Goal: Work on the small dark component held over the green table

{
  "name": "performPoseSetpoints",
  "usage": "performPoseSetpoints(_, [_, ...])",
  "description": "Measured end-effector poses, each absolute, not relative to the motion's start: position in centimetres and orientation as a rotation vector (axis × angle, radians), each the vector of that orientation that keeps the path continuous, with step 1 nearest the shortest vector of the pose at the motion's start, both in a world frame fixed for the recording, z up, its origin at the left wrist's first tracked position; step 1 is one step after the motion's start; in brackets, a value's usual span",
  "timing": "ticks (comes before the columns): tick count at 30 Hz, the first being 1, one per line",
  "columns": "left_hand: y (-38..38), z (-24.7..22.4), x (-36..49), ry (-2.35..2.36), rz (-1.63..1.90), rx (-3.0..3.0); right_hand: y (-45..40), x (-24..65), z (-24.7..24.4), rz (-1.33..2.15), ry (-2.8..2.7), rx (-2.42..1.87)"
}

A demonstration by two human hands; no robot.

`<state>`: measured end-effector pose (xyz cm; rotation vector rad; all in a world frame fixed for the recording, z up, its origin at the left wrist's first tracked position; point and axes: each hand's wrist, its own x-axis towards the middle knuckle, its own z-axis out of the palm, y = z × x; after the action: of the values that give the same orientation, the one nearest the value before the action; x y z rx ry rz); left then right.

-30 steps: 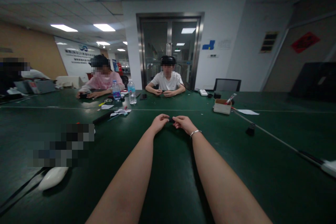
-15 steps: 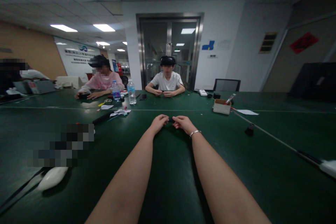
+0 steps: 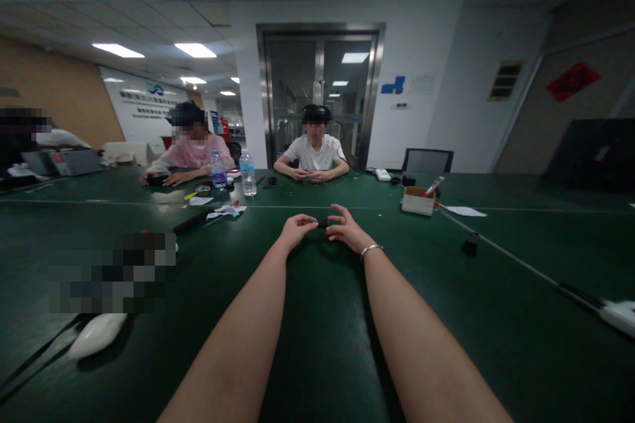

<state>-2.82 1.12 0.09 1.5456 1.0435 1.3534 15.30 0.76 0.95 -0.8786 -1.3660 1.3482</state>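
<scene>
A small black object (image 3: 323, 223) is held above the green table (image 3: 322, 317), straight ahead of me; its kind is too small to make out. My left hand (image 3: 297, 230) pinches its left end between thumb and fingers. At its right end is my right hand (image 3: 348, 230), with the index finger raised and the fingers apart. Whether the right fingertips touch the black object, I cannot tell. A silver bracelet (image 3: 372, 250) circles my right wrist.
Across the table sit a person in white (image 3: 316, 152) and a person in pink (image 3: 198, 152). Two water bottles (image 3: 248, 175) stand left of centre. On the right are a small box (image 3: 417, 201) and a black block (image 3: 470, 244). A white mouse-shaped object (image 3: 98, 336) lies near left.
My right hand has loosened from the black object: its fingers have spread and the index finger has lifted. My left hand still pinches it, slightly further left. The view has shifted a little.
</scene>
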Motion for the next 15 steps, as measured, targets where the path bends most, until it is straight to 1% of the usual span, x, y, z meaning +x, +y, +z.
performPoseSetpoints(4, [1.3, -0.06, -2.84, 1.002, 1.35, 1.546, 0.86, 15.15, 1.11, 1.374, -1.438, -0.991])
performPoseSetpoints(10, [1.46, -0.16, -2.91, 1.028, 1.372, 1.497, 0.68, 15.55, 1.39, 1.383, -1.414, -0.855])
performPoseSetpoints(15, [1.3, -0.02, -2.74, 1.018, 1.352, 1.535, 0.98, 15.31, 1.33, 1.394, -1.438, -1.02])
